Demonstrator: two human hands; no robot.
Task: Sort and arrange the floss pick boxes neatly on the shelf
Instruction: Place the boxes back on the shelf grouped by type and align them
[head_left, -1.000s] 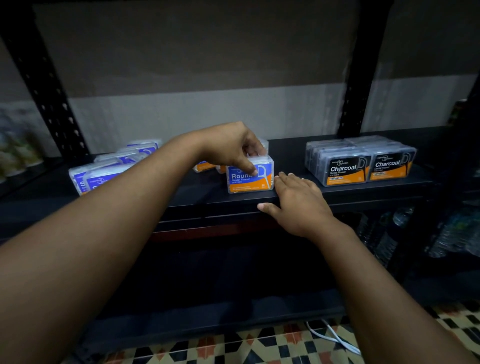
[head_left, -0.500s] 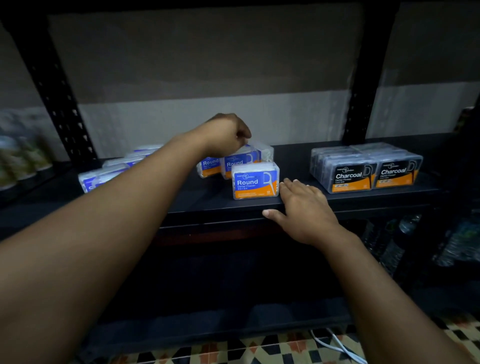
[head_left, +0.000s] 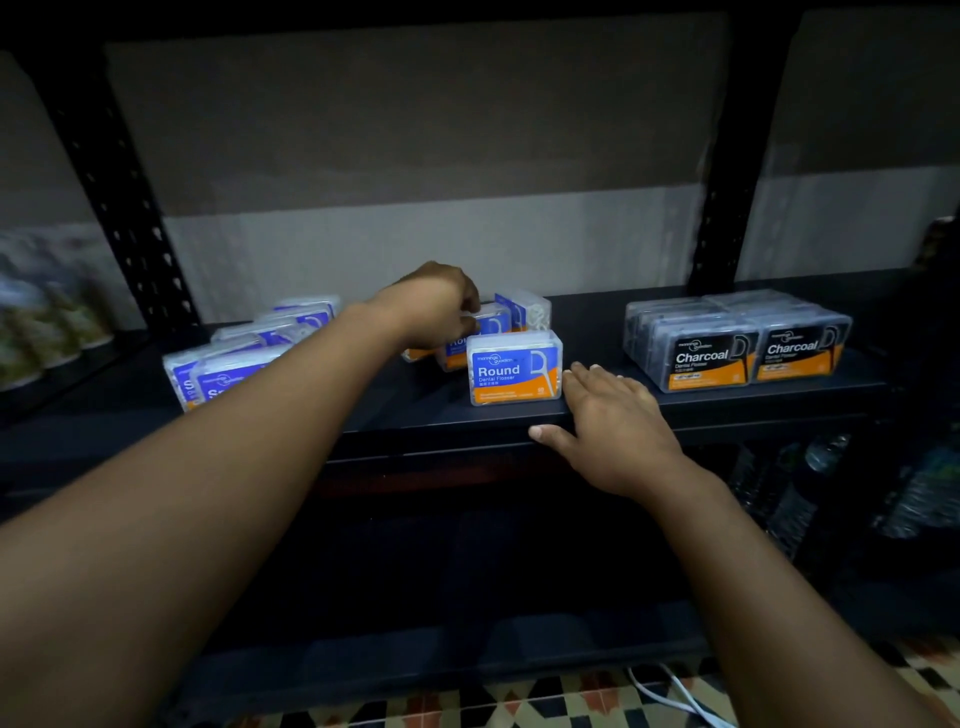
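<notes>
A clear "Round" floss pick box (head_left: 514, 370) with a blue and orange label stands at the front edge of the dark shelf (head_left: 426, 415). Behind it lie more Round boxes (head_left: 514, 312); my left hand (head_left: 434, 306) curls its fingers around one of them. My right hand (head_left: 610, 423) lies flat on the shelf edge just right of the front box, fingers straight. Black "Charcoal" boxes (head_left: 737, 343) sit grouped at the right. Blue-and-white boxes (head_left: 234, 364) lie in a row at the left, partly hidden by my left arm.
Black perforated uprights stand at the left (head_left: 119, 197) and right (head_left: 727, 171) of the bay. Water bottles (head_left: 810, 483) fill the lower shelf at the right. A white cable (head_left: 670, 696) lies on the patterned floor tiles. Blurred packages (head_left: 41, 322) sit far left.
My left hand let go of the front Round box, reached further back and now grips a box behind it. My right hand has stayed on the shelf edge.
</notes>
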